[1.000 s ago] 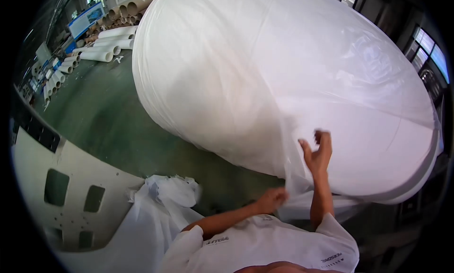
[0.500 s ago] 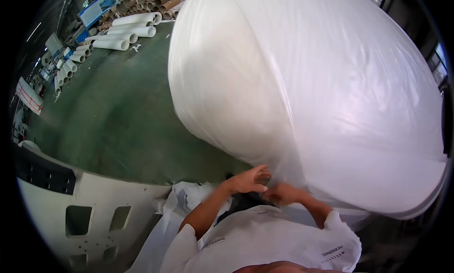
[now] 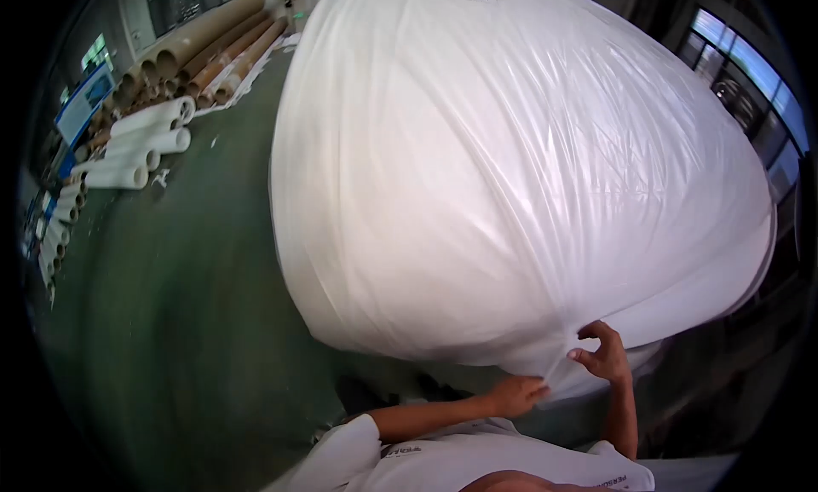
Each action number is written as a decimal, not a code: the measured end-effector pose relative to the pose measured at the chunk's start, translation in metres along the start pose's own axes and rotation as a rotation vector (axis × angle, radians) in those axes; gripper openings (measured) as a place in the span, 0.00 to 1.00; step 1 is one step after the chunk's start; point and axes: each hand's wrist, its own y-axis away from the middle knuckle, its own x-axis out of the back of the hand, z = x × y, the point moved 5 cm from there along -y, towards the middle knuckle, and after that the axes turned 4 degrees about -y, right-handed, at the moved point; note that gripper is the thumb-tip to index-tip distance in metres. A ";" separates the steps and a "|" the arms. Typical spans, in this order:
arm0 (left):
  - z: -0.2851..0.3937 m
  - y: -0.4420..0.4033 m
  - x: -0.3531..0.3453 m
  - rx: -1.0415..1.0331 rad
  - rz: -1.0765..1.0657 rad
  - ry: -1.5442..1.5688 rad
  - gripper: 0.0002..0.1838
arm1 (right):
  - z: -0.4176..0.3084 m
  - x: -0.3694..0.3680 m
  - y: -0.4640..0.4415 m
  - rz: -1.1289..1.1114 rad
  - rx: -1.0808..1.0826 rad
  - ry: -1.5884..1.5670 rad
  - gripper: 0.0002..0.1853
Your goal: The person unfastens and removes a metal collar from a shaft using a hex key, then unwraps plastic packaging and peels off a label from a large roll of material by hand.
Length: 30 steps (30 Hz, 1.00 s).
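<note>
A very large white roll wrapped in thin clear plastic film fills the middle of the view. The film runs in creases down to a gathered point at the roll's lower edge. Pinched closed on the gathered film, my left hand is below the roll. My right hand is just right of the gather, with thumb and fingers curved apart beside the film; nothing shows between them.
Brown cardboard tubes and white tubes lie stacked at the upper left on the green floor. Windows are at the upper right. A blue-edged board stands at the far left.
The film has been drawn into a tight gather with creases fanning from it. My hands, close together half a second ago, are now apart on either side. The view has turned, and the pale machine panel is gone.
</note>
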 end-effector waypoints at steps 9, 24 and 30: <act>-0.027 0.136 0.087 -0.090 -0.862 -0.274 0.14 | -0.140 -0.228 0.033 -0.298 -0.229 -0.226 0.08; 0.067 0.072 0.261 -0.967 -0.698 -1.229 0.07 | -0.146 -0.231 0.075 -0.364 -0.726 -0.396 0.16; 0.104 0.090 0.280 -1.179 -0.658 -1.306 0.07 | -0.233 -0.235 -0.014 0.312 -0.330 0.277 0.38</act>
